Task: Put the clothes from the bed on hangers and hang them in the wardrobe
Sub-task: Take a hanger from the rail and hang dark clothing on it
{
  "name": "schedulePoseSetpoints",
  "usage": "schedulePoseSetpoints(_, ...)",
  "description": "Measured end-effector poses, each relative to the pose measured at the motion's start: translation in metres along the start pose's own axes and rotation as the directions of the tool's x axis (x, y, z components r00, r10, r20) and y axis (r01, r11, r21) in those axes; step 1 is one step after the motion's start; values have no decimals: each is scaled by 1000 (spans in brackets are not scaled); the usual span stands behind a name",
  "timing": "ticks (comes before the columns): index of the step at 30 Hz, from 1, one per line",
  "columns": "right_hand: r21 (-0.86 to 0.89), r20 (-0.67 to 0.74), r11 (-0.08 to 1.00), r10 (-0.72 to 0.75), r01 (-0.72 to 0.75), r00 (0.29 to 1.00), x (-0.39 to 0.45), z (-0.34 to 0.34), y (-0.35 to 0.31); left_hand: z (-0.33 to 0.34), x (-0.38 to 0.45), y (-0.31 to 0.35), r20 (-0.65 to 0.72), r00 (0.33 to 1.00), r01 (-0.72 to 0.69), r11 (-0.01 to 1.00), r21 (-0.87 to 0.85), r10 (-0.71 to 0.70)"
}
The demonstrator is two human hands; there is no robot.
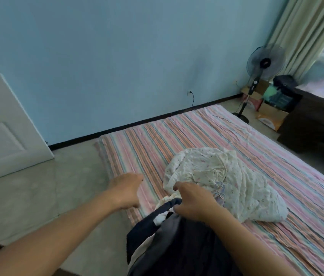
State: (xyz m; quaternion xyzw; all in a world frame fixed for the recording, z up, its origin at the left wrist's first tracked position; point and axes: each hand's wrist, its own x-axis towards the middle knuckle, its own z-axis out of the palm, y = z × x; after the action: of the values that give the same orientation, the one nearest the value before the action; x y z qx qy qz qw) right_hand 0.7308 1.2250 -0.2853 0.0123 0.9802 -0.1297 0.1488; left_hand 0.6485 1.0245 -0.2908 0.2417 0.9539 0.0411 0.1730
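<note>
A low bed (236, 140) with a pink, orange and teal striped sheet fills the right half of the view. A crumpled cream floral cloth (242, 182) lies on it, with a bunch of pale wire hangers (219, 193) resting on top. A dark navy garment (177, 242) hangs over the bed's near edge, with pale cloth showing under it. My right hand (193, 200) grips the top of the dark garment, fingers curled into the fabric. My left hand (125, 188) hovers over the bed's left edge, fingers loosely bent, holding nothing. No wardrobe is in view.
A white door (0, 124) stands at the left. Pale tiled floor (37, 192) lies left of the bed. A standing fan (264, 64), cardboard boxes (270, 118) and a dark wooden desk (312, 112) crowd the far right corner under curtains.
</note>
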Motion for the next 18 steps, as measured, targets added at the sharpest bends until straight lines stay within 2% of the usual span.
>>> schedulePoseSetpoints(5,-36,-19,987,-159,158,987,-25,-25,-96,-41,-98,-58,-71,995,68,997,-48,-71)
schedulePoseSetpoints(9,-8,-2,956,-293,293,956,-46,-41,-166,-62,-165,-89,-31,990,134,987,-86,-137)
schedulePoseSetpoints(13,-9,32,907,-422,422,906,-69,-55,-221,-75,-225,-109,-26,969,239,961,-139,-245)
schedulePoseSetpoints(18,-116,77,803,-580,585,811,-86,-80,-280,-89,-290,-131,-66,928,341,908,-242,-366)
